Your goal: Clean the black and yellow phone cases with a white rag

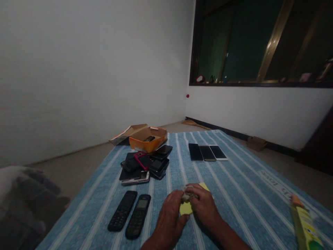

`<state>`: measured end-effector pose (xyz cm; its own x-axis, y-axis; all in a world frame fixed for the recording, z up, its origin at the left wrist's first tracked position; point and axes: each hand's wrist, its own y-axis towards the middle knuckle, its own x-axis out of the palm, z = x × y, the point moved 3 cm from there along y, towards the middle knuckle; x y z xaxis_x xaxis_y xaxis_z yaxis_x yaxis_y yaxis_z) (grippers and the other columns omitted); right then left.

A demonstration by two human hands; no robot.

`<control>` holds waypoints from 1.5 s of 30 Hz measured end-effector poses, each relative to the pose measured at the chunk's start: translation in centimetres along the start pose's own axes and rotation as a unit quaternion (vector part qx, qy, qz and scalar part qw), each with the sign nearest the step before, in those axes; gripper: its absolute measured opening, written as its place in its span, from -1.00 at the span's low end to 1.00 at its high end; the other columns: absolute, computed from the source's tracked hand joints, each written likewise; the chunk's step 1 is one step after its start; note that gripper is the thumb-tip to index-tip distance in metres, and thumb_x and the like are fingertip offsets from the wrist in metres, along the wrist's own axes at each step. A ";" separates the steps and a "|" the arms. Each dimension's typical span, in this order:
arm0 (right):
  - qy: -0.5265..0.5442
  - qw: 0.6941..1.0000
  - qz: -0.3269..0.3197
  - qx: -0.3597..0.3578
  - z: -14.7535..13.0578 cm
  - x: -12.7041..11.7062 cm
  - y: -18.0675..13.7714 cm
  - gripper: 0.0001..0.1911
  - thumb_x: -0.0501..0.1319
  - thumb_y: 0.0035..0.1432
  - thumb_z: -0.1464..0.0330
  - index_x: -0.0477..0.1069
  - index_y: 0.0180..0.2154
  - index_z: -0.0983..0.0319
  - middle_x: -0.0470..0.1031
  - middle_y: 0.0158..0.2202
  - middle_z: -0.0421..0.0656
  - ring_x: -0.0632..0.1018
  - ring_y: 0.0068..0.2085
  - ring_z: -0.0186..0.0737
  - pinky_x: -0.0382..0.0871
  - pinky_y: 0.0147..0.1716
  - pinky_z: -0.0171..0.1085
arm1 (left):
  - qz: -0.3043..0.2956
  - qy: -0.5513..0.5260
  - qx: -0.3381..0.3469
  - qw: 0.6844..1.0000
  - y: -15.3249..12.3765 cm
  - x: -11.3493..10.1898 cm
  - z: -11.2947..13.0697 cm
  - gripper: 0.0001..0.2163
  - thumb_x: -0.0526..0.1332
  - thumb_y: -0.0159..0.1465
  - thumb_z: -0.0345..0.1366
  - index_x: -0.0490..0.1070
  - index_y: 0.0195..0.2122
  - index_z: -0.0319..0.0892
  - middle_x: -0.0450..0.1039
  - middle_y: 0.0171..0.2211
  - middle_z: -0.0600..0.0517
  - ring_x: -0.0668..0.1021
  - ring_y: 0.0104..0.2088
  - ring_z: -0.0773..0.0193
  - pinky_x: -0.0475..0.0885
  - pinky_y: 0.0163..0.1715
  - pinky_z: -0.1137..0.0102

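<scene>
My left hand (169,212) rests low in the middle of the cloth-covered surface, its curved fingers and thumb holding the left and lower edge of a yellow sheet (185,208). From the other side, my right hand (204,205) closes its fingers on a crumpled whitish wad (186,195), which may be tissue or cloth. The wad lies over the yellow sheet, and my fingers hide much of both. Just left of my hands, two dark keypad phones (122,211) (138,216) lie side by side, faces up.
Beyond the keypad phones is a heap of mobile phones (145,163), with an open orange box (145,145) behind it. Three smartphones (207,152) lie in a row at the back right. A yellow packet (305,225) is at the right edge. Striped blue cloth (234,194) covers the surface.
</scene>
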<state>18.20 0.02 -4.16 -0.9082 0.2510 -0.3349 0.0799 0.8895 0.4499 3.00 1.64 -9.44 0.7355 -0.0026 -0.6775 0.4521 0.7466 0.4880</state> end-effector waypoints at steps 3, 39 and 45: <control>0.086 0.994 0.011 0.060 0.3 0.1 0.0 -0.62 0.05 -0.10 0.58 0.56 -0.32 0.21 0.57 -0.15 -0.07 0.56 -0.07 -0.13 0.42 -0.06 -0.16 | 0.006 0.004 0.000 1.000 -0.2 0.3 -0.5 -0.39 0.23 0.09 -0.40 0.17 0.21 -0.11 0.37 0.15 -0.18 0.40 0.17 -0.06 0.35 0.13 -0.05; 0.267 0.950 0.035 0.156 0.1 -0.1 -1.0 -0.85 0.22 -0.11 0.45 0.55 -0.43 0.21 0.56 -0.16 -0.07 0.53 -0.09 -0.05 0.35 -0.09 -0.16 | -0.007 -0.033 0.003 0.999 0.7 -0.8 1.3 -0.20 0.18 0.08 -0.53 -0.08 0.34 -0.05 0.26 0.25 -0.15 0.35 0.22 -0.01 0.34 0.16 0.00; 0.339 0.917 0.030 0.209 -0.7 0.0 -1.1 -0.86 0.26 -0.13 0.43 0.54 -0.41 0.24 0.57 -0.23 -0.09 0.53 -0.24 -0.12 0.36 -0.24 -0.24 | 0.002 -0.034 0.015 0.999 0.6 -0.4 1.0 -0.21 0.19 0.18 -0.46 -0.20 0.37 -0.04 0.27 0.25 -0.15 0.40 0.19 0.03 0.38 0.13 0.07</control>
<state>17.76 -1.27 -4.07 -0.9324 0.1350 0.3352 0.1596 0.9861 0.0470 3.50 1.39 -8.36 0.7691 -0.0455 -0.6375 0.4636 0.7264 0.5074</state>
